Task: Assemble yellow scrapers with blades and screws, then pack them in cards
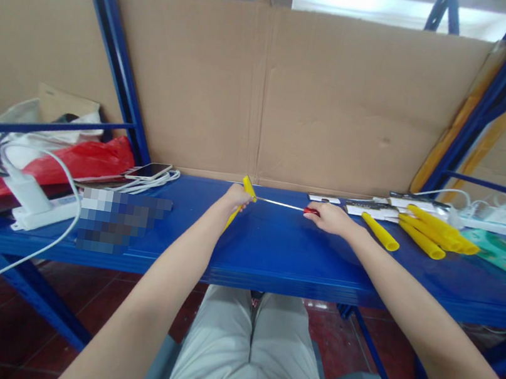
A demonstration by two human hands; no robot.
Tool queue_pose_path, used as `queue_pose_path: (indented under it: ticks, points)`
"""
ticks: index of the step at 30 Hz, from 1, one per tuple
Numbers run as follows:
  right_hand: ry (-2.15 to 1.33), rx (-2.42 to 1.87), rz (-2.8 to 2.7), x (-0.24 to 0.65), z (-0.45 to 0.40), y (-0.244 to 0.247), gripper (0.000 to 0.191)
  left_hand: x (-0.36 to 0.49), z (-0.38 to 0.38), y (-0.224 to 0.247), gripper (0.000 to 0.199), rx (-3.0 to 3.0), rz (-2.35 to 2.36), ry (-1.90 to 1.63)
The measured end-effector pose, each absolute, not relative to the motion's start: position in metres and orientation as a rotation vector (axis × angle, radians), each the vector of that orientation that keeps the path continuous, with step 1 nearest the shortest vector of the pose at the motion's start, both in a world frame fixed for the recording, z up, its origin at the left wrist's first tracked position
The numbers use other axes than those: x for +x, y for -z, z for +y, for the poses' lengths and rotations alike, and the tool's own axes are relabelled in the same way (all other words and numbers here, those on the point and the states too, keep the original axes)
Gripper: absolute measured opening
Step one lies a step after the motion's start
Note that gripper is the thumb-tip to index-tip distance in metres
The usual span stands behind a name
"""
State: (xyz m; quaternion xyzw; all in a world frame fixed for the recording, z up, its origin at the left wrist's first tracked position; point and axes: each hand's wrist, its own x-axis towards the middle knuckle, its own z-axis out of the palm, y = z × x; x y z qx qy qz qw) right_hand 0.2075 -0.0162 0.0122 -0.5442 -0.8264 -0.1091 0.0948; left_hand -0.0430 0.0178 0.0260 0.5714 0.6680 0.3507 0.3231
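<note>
My left hand (pixel 235 196) is closed around a slim yellow piece (pixel 248 186), which sticks out above and below the fingers and leans to one side. My right hand (pixel 331 218) grips the red handle of a screwdriver (pixel 280 204). Its long metal shaft points left across the gap between my hands, and the tip meets the yellow piece beside my left fingers. Whether the tip sits in a screw is too small to tell. To the right of my right hand lies a yellow tube (pixel 380 232) on the blue table (pixel 267 249).
More yellow tubes (pixel 441 230) lie piled at the right, by flat black-and-white packages (pixel 373 210) and a green packet (pixel 503 252). A power strip (pixel 47 212), cable and phone (pixel 153 171) are at the left. A cardboard wall (pixel 268 90) stands behind.
</note>
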Motion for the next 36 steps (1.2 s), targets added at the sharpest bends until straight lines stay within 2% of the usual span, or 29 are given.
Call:
queue_pose_path:
  ticks: [13,21,24,27,31,36]
  points:
    - [0.315,-1.581,-2.456,0.2064,-0.0178,-0.0112,0.016,-0.042,0.0163,-0.0253,0.023,1.531,1.762,-0.924]
    - [0.165,-1.623,-2.446,0.2078,-0.0163,-0.0143,0.025,-0.0405,0.0137,-0.0263,0.023,1.538,1.754,-0.927]
    - [0.159,-1.603,-2.421,0.207,-0.0149,-0.0121,0.017,-0.0403,0.013,-0.0266,0.023,1.549,1.766,-0.916]
    - [0.206,-1.593,-2.404,0.2072,-0.0139,-0.0098,0.019,-0.0402,0.0129,-0.0264,0.023,1.555,1.766,-0.909]
    - [0.297,-1.595,-2.405,0.2078,-0.0148,-0.0095,0.013,-0.0403,0.0134,-0.0266,0.025,1.549,1.762,-0.914]
    - [0.233,-1.581,-2.442,0.2062,-0.0187,-0.0123,0.014,-0.0415,0.0157,-0.026,0.026,1.525,1.769,-0.927]
